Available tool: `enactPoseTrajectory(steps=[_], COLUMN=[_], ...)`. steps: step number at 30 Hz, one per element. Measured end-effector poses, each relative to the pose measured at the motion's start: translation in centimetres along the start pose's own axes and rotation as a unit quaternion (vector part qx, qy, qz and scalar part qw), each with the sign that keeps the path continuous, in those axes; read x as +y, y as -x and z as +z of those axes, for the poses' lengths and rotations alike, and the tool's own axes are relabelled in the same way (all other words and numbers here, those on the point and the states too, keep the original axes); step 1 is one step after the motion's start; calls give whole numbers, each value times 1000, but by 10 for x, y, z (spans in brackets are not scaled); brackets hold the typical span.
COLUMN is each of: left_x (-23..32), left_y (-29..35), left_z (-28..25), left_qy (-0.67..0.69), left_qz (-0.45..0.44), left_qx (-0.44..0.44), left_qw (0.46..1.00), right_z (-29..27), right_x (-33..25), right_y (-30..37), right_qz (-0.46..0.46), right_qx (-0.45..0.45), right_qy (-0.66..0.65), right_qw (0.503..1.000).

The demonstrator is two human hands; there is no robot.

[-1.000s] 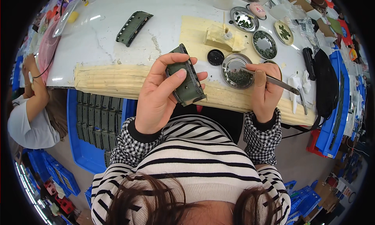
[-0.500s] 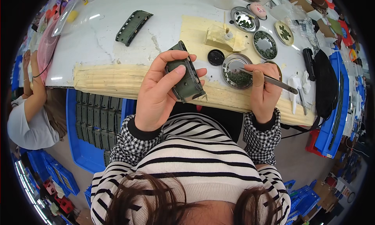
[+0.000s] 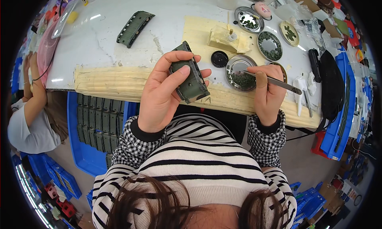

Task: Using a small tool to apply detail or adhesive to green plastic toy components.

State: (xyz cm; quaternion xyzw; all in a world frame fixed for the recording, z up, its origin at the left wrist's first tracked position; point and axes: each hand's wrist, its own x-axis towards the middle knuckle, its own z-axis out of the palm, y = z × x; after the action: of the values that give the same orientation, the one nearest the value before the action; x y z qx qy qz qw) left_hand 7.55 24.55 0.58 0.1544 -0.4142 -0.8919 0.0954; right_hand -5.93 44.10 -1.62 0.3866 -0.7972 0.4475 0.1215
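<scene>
1. Head view, key relation: tweezers (image 3: 284, 85) reaching over steel dish (image 3: 238, 63), tips right at small dark green bits (image 3: 243, 81); touching or just above, cannot tell.
2. Axis of tweezers: butt end near-right, tips pointing left and slightly far.
3. Right hand (image 3: 268, 92): nearer one to steel dish, thumb and fingers pinched firmly on tweezers. Tips apparently close together; any bit caught between, too small to tell.
4. Left hand (image 3: 161, 88): wrapped snugly on green camouflage piece (image 3: 193, 88), thumb across upper face, index finger round far end, other fingertips poking past right edge.
5. Green camouflage piece: left of tweezers and steel dish, apart from both, over near table edge. Long axis far-left to near-right, tilted.
6. Containers, far and right of steel dish: round dish (image 3: 259, 42) with flat green bits; farther, slightly left, shiny dish (image 3: 246, 12) with more green bits; farther right, cream dish (image 3: 281, 30) with green cut-out shapes.
7. Just left of steel dish: black round lid (image 3: 219, 59), contents too dark to read.
8. Mostly hidden behind right hand: another dish (image 3: 283, 72), contents not visible.
9. Near left, below table edge: blue crate (image 3: 79, 153) with rows of similar green pieces (image 3: 97, 117).
10. Far left on white table (image 3: 99, 50): second green piece (image 3: 135, 29), slanting near-left to far-right, well apart from both hands.
</scene>
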Motion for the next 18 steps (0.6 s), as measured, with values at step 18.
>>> enactPoseTrajectory(steps=[18], left_x=[-5], left_y=[4], left_z=[-8], left_qy=[30], left_qz=[-16], left_qx=[-33], left_qw=[999], right_z=[1], right_x=[1], right_y=[1], right_qz=[-36], right_qx=[-25], right_qy=[55], right_qw=[998])
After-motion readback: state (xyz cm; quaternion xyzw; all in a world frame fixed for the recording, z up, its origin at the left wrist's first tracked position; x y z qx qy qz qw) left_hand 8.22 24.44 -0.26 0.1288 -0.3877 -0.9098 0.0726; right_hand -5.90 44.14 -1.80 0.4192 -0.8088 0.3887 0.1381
